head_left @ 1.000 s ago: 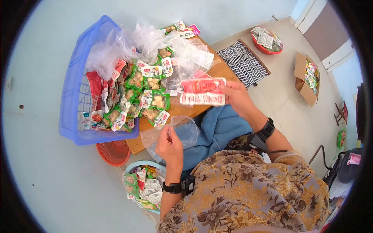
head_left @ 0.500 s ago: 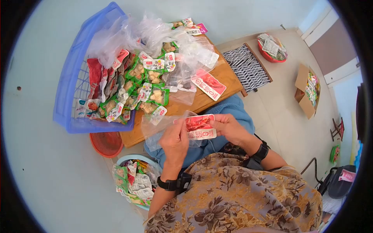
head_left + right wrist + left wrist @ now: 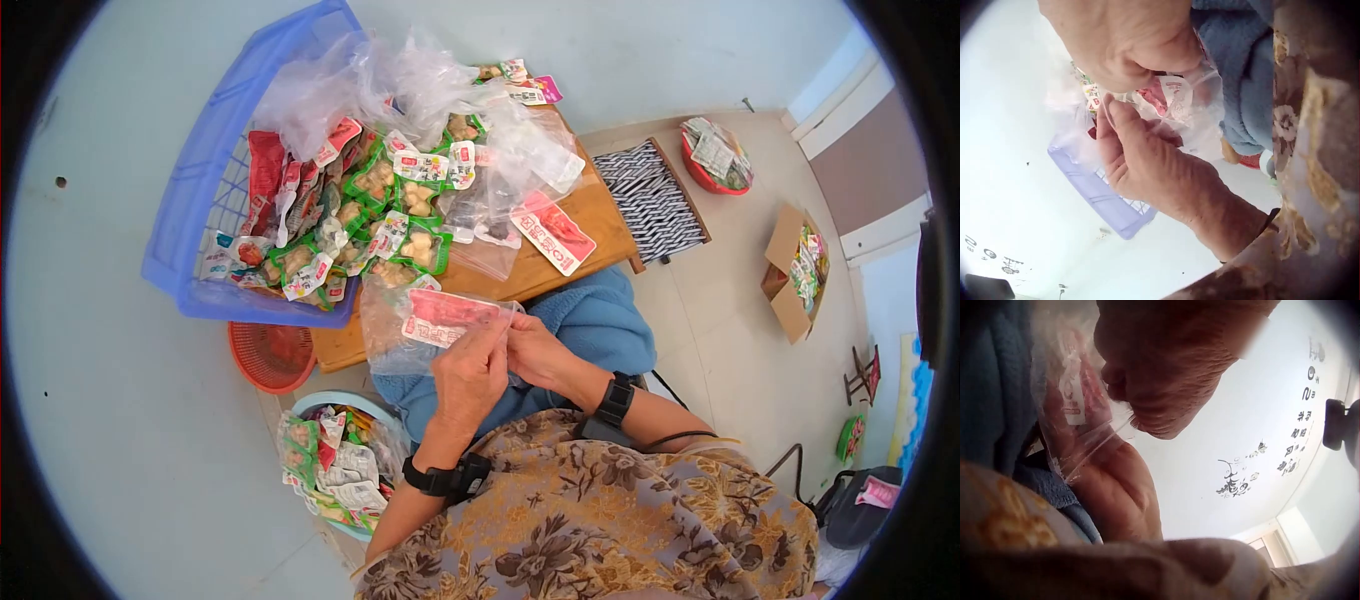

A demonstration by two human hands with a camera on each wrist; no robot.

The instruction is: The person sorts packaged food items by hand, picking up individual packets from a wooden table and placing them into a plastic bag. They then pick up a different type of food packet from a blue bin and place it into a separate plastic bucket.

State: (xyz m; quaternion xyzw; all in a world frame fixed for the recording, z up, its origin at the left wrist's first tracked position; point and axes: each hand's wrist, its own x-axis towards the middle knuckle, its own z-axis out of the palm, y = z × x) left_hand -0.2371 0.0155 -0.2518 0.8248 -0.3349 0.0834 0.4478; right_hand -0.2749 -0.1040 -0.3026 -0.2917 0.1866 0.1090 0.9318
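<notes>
A clear plastic bag [image 3: 390, 340] hangs between the two hands over the lap, its opening toward the right hand. Inside it lies a red-and-white snack packet [image 3: 435, 332], seen through the film in the right wrist view too. My left hand [image 3: 470, 378] grips the bag's near edge with curled fingers. At the bag's opening, my right hand [image 3: 537, 350] pinches the rim between thumb and fingers. In the left wrist view a fold of film stretches tight between the hands. A second red-and-white packet [image 3: 556, 234] rests on the wooden table [image 3: 600, 222].
A blue basket [image 3: 190, 225] holds red packets, green snack packs [image 3: 425, 245] spill beside it, and clear bags [image 3: 430, 85] pile behind. Below stand a red basket [image 3: 262, 372] and a filled light-blue tub [image 3: 312, 402]. A woven stool [image 3: 650, 195] and carton [image 3: 788, 312] stand right.
The right hand brought the red-and-white packet from the right to the bag, and it now lies inside. The right hand has let go of the packet and pinches the bag's rim.
</notes>
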